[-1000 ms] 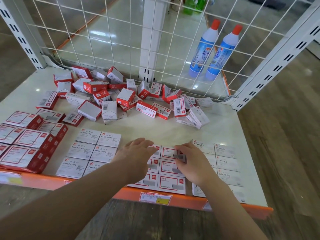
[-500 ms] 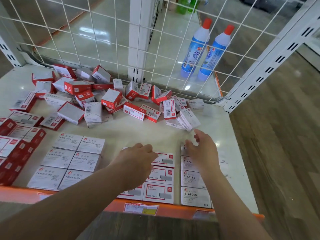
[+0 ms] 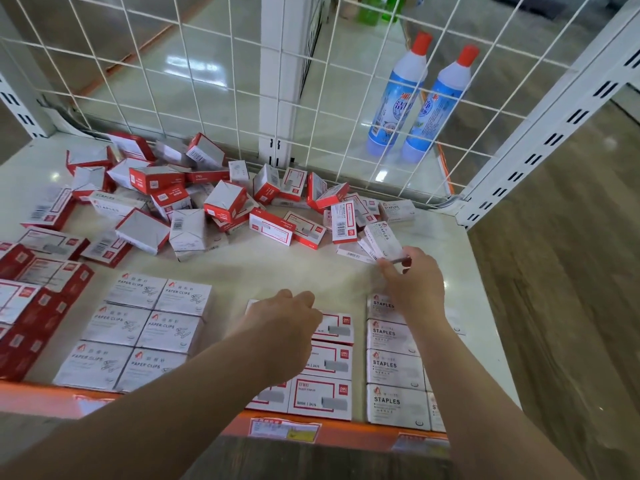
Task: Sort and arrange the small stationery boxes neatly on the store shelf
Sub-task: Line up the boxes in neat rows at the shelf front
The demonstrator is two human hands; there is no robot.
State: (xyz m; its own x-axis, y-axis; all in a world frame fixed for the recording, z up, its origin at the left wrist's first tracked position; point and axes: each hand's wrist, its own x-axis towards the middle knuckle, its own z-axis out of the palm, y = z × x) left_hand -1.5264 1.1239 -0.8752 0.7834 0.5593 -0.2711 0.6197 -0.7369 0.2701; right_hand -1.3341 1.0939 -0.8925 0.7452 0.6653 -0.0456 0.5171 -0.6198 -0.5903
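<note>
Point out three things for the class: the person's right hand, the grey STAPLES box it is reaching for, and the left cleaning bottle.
Right hand point(image 3: 412, 282), head view, back of the hand.
Grey STAPLES box point(image 3: 385, 239), head view, its printed top face.
Left cleaning bottle point(image 3: 398, 105), head view, its blue label.

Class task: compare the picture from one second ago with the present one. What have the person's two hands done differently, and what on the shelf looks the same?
The right hand left the red-framed boxes at the front, reached back to the pile's edge, and its fingers now pinch a white STAPLES box. The left hand lifted slightly, hovering over those rows. The PAPER CLIPS grid and two blue bottles look unchanged.
</note>
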